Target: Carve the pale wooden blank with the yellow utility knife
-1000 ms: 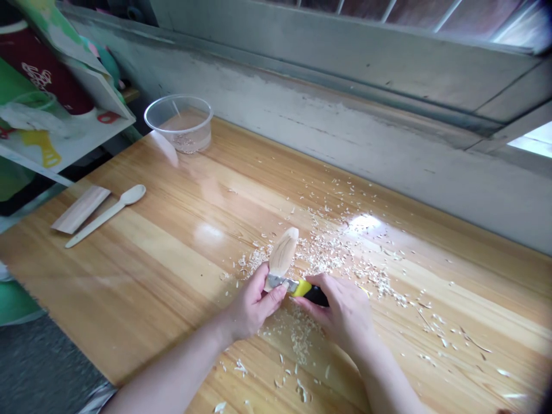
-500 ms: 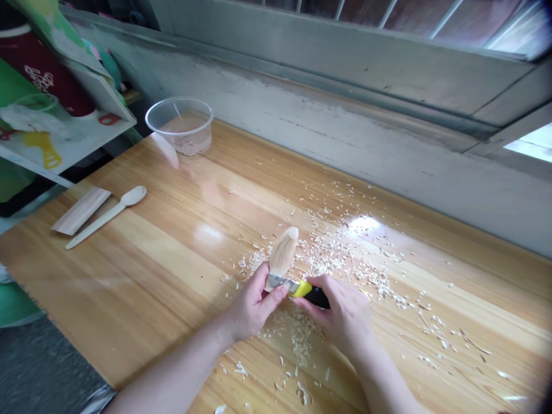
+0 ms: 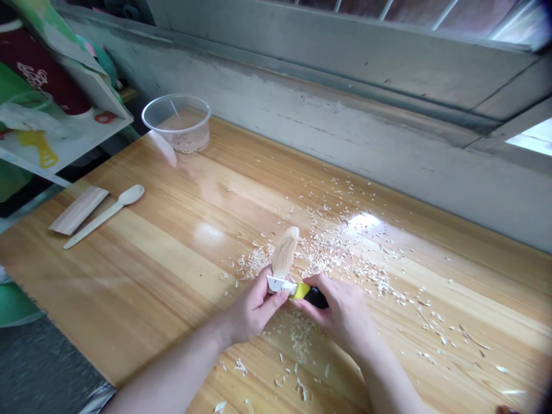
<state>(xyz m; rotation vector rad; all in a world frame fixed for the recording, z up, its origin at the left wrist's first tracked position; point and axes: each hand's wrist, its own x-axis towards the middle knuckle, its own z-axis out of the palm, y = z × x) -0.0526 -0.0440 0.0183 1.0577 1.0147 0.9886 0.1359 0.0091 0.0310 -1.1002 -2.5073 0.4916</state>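
Note:
My left hand is closed around the lower end of a piece of carved wood, whose rounded, tapering blade-like part points up and away from me. My right hand grips a utility knife with a yellow and black handle. The knife's flat metal blade lies across the wood just above my left thumb and catches the light. My fingers hide the lower end of the wood. Pale wood shavings are scattered on the table around and beneath both hands.
A finished-looking wooden spoon lies at the left beside a flat wooden strip. Toward the back stands a clear plastic bowl near the wall. A white shelf with assorted items borders the table's far left.
The knife blade has turned slightly, so its face now looks bright instead of grey. The wood has tilted a little in my left hand. Both hands stay almost in place.

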